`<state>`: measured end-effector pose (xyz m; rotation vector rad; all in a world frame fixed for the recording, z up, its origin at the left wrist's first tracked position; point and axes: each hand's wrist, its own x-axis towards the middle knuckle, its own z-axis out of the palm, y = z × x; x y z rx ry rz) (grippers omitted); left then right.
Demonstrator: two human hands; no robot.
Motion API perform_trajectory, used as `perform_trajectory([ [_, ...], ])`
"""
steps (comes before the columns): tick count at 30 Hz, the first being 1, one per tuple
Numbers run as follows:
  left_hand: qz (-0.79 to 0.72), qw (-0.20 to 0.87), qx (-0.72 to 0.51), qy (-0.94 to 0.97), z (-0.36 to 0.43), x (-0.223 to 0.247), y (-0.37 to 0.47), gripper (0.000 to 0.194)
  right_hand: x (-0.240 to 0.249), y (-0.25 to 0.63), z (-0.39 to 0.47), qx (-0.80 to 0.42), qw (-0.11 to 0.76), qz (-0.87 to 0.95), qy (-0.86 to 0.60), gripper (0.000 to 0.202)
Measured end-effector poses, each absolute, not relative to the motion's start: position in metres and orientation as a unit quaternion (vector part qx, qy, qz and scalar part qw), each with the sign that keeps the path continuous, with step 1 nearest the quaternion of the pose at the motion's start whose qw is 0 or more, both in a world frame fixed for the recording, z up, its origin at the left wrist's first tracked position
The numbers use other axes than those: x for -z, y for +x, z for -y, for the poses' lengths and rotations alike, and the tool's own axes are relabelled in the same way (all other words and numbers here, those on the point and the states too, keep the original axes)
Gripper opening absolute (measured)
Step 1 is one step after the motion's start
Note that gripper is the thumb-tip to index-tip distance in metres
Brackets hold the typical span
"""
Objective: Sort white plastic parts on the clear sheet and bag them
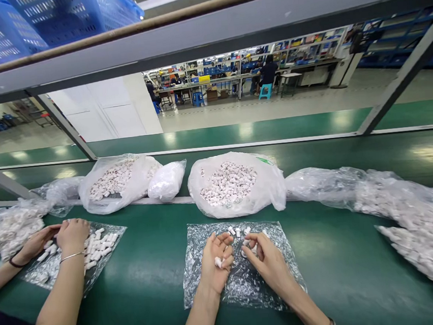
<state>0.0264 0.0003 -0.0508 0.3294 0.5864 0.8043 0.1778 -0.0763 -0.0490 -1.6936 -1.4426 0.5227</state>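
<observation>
My left hand (215, 265) is turned palm up with its fingers half curled, and a small white plastic part (218, 262) rests in it. Just to its right, my right hand (269, 262) bends its thumb and fingers around another small white part (244, 253), partly covered by the fingertips. Both hands are above a clear plastic bag (197, 241) lying flat on the green table. A few more white parts (238, 232) lie on the bag's far side, beyond my fingers.
Behind the flat bag stands an open bag of white parts (229, 181). Filled bags (416, 214) lie at right. At left, a co-worker's hands (72, 235) handle white parts on another clear bag (112, 231). A shelf beam (203, 26) crosses overhead, carrying blue baskets (72, 15).
</observation>
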Motion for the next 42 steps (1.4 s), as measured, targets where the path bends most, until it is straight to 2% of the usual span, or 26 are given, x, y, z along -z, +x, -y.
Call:
perform_trajectory([
  [5, -0.250, 0.873, -0.417, 0.034, -0.003, 0.052, 0.024, 0.027, 0.046, 0.161, 0.083, -0.214, 0.393, 0.648, -0.616, 0.019],
  [9, -0.250, 0.870, -0.425, -0.007, 0.003, 0.050, 0.029, 0.021, 0.049, 0.155, 0.082, -0.202, 0.356, 0.692, -0.595, 0.025],
  [14, -0.230, 0.893, -0.386, 0.000, 0.009, 0.045, 0.034, 0.028, 0.054, 0.156, 0.080, -0.176, 0.341, 0.693, -0.610, 0.030],
  [18, -0.190, 0.919, -0.345, 0.035, 0.013, 0.045, 0.034, 0.035, 0.050, 0.158, 0.080, -0.193, 0.352, 0.694, -0.598, 0.023],
  [22, -0.188, 0.924, -0.333, 0.006, 0.012, 0.045, 0.035, 0.036, 0.036, 0.159, 0.080, -0.297, 0.423, 0.599, -0.611, 0.023],
  [25, -0.207, 0.909, -0.360, -0.037, 0.010, 0.044, 0.035, 0.034, 0.029, 0.168, 0.077, -0.454, 0.477, 0.460, -0.596, 0.038],
  [28, -0.220, 0.878, -0.419, -0.067, 0.005, 0.043, 0.033, 0.033, 0.030, 0.179, 0.074, -0.519, 0.478, 0.379, -0.599, 0.050],
  [32, -0.225, 0.859, -0.456, -0.061, 0.002, 0.042, 0.030, 0.035, 0.039, 0.187, 0.071, -0.483, 0.476, 0.390, -0.622, 0.047],
  [35, -0.221, 0.864, -0.453, -0.024, 0.004, 0.041, 0.029, 0.036, 0.043, 0.183, 0.072, -0.360, 0.464, 0.455, -0.669, 0.039],
  [38, -0.202, 0.879, -0.430, 0.027, 0.008, 0.041, 0.031, 0.040, 0.044, 0.172, 0.076, -0.246, 0.409, 0.576, -0.664, 0.032],
  [42, -0.176, 0.901, -0.379, 0.116, 0.013, 0.042, 0.035, 0.048, 0.043, 0.160, 0.079, -0.223, 0.367, 0.660, -0.616, 0.019],
])
